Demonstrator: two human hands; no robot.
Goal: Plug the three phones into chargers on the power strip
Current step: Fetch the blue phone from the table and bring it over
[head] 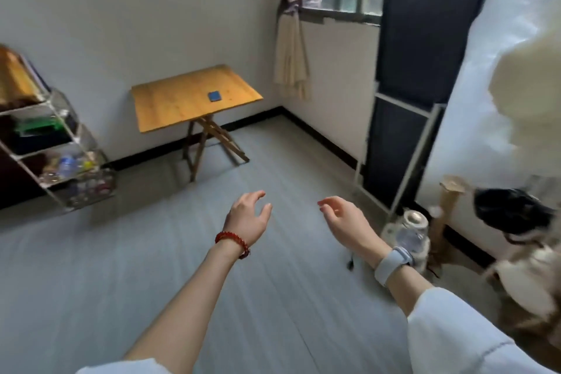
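My left hand (247, 217) and my right hand (343, 217) are stretched out in front of me above the grey floor, both empty with loosely curved fingers. The left wrist wears a red bead bracelet, the right a pale watch. Across the room stands a small wooden folding table (170, 102), and a small blue flat object (215, 96) lies on its top. No phones, chargers or power strip show plainly in view. A thin dark cable end (350, 263) lies on the floor below my right wrist.
A clear shelf unit (65, 143) with bottles and boxes stands at the left wall. On the right are a dark panel with a white frame (403, 143), a jar and bottle (413, 229), cardboard and a black bag (513, 211). A window and curtain fill the back corner.
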